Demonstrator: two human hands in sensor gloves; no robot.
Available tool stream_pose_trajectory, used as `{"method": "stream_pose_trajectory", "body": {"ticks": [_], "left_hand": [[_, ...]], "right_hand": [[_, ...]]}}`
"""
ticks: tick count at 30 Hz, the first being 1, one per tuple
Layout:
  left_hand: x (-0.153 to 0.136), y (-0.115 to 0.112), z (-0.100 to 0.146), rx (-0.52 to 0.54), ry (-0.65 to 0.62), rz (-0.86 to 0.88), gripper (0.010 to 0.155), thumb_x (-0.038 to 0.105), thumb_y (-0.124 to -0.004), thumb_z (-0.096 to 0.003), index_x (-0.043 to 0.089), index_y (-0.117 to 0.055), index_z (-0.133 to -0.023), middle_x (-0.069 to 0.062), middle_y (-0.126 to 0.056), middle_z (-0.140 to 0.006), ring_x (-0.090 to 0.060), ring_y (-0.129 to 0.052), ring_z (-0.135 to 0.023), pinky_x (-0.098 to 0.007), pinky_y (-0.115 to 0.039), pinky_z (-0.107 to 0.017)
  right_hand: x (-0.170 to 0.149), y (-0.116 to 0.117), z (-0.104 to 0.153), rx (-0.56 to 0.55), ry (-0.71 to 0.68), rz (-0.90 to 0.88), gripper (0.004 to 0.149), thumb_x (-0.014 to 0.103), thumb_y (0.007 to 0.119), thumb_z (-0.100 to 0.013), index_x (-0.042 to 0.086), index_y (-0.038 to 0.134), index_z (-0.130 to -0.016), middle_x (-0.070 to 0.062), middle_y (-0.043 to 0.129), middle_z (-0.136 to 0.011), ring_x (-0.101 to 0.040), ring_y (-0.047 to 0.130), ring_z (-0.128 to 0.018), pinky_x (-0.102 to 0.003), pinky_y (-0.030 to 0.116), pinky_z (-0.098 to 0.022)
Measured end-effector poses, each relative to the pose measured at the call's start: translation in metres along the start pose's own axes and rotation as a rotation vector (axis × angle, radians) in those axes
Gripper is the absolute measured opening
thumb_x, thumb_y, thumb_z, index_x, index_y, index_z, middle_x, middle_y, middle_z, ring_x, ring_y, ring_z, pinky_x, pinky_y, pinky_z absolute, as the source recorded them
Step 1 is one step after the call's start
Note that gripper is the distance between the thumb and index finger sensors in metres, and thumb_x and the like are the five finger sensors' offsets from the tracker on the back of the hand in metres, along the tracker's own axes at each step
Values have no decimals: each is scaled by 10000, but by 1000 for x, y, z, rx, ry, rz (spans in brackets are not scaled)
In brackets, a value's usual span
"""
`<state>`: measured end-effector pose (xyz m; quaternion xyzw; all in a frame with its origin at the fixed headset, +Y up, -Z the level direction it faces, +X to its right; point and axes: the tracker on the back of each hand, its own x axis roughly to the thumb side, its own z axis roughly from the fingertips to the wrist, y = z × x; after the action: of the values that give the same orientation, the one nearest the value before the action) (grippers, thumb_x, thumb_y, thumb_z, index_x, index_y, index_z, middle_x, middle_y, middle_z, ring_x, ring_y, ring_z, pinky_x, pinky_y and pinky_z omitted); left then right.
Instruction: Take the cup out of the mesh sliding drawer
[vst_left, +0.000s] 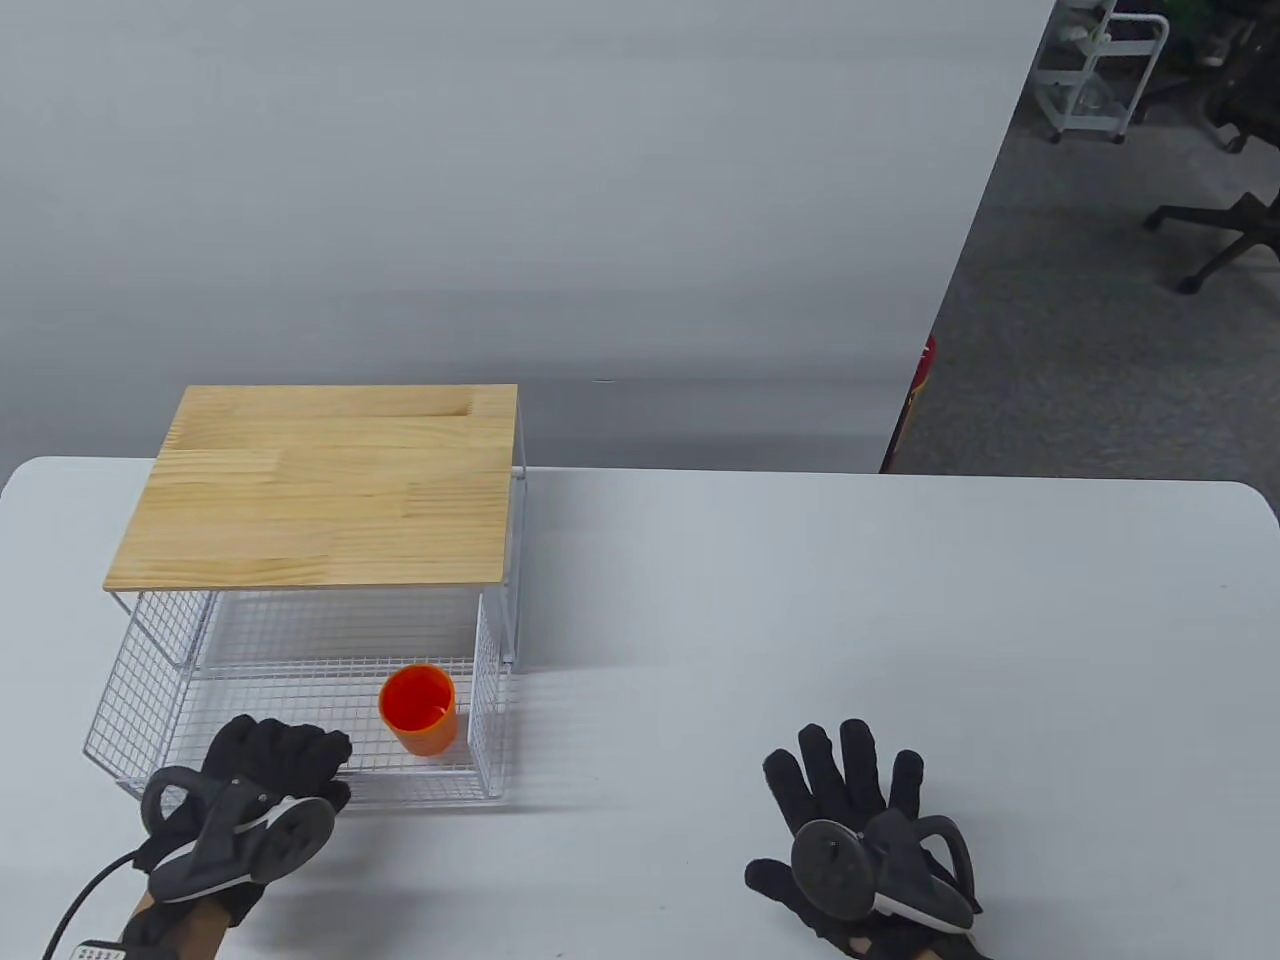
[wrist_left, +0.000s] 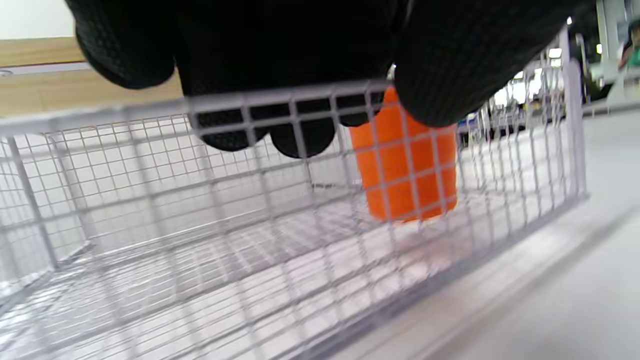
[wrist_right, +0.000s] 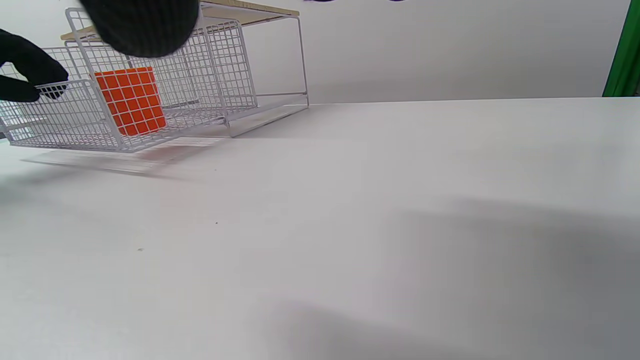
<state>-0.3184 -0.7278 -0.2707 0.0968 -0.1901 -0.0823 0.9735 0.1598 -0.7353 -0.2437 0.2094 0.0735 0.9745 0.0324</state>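
The cup (vst_left: 418, 709) stands upright in the drawer (vst_left: 300, 720), at its right end near the front wall, at about 1 o'clock from the left hand (vst_left: 262, 790). That hand grips the drawer's front rim, fingers (wrist_left: 305, 135) curled over the wire. The right hand (vst_left: 860, 820) lies flat on the table (vst_left: 800, 600), fingers spread, well apart at 3 o'clock from the drawer.

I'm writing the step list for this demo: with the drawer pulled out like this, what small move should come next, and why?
Probably the right hand, lying flat on the table, reaches over to the orange cup. The cup stands exposed in the drawer, whose front rim the left hand grips.
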Motion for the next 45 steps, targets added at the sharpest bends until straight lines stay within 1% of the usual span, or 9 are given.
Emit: {"method": "stream_pose_trajectory", "body": {"ticks": [3, 5, 9, 14, 18, 29, 30, 36, 45], "left_hand": [[-2, 10, -2, 37, 14, 13, 612, 553, -758, -479, 171, -785, -956, -46, -945, -910, -378, -1001, -793, -679, -753, -626], [-3, 17, -5, 25, 39, 44, 688, 574, -745, -478, 142, -717, -1012, -78, -877, -977, -421, -931, -861, -697, -713, -646], [-5, 27, -15, -45, 66, 170, 831, 619, -722, -485, 79, -569, -1099, -163, -696, -1105, -520, -730, -992, -766, -579, -685], [-3, 34, -31, -124, 80, 233, 949, 664, -715, -480, 29, -461, -1139, -223, -543, -1171, -575, -600, -1036, -797, -512, -693], [2, 35, -48, -235, 65, 263, 994, 690, -713, -473, 22, -428, -1152, -243, -478, -1187, -596, -534, -1051, -822, -464, -694], [12, 21, -88, -402, 90, 277, 1015, 710, -722, -480, 3, -429, -1146, -241, -478, -1185, -598, -527, -1056, -825, -460, -695], [13, 20, -89, -406, 89, 278, 1064, 727, -738, -435, 2, -422, -1147, -243, -472, -1187, -595, -529, -1058, -824, -463, -695], [17, 9, -101, -477, 103, 289, 1103, 754, -727, -442, -9, -365, -1151, -253, -424, -1200, -599, -525, -1065, -821, -469, -698], [20, -5, -111, -533, 107, 292, 1050, 797, -711, -428, 140, -341, -1159, -245, -472, -1201, -570, -617, -1071, -798, -521, -703]], "right_hand": [[0, 0, 0, -1, 3, 2, 898, 650, 611, -495, 120, 254, -1127, -317, 164, -1180, -626, 40, -974, -855, 108, -565], [0, 0, 0, 0, 4, 0, 897, 648, 612, -496, 119, 254, -1126, -317, 164, -1179, -626, 40, -974, -855, 108, -565], [0, -1, 0, 2, 5, 5, 897, 647, 612, -496, 118, 255, -1126, -316, 164, -1179, -626, 40, -973, -854, 108, -566], [0, -1, 0, 2, 6, 5, 897, 645, 614, -496, 118, 253, -1126, -317, 163, -1178, -626, 42, -973, -854, 110, -566], [0, -1, 0, 2, 7, -1, 896, 645, 614, -496, 119, 254, -1126, -318, 165, -1178, -625, 42, -974, -854, 111, -566], [0, -2, 1, -7, 5, -1, 896, 643, 616, -497, 117, 254, -1125, -318, 165, -1178, -627, 45, -974, -854, 114, -568], [0, -3, 1, -9, 5, -2, 896, 643, 617, -497, 118, 254, -1125, -318, 165, -1178, -627, 47, -975, -854, 115, -568], [0, -4, 2, -14, 1, -11, 894, 641, 620, -497, 119, 256, -1125, -317, 168, -1178, -626, 48, -976, -854, 116, -570], [0, -4, 3, -14, 3, -15, 895, 640, 621, -497, 118, 256, -1125, -317, 169, -1178, -626, 51, -977, -854, 116, -570]]}}
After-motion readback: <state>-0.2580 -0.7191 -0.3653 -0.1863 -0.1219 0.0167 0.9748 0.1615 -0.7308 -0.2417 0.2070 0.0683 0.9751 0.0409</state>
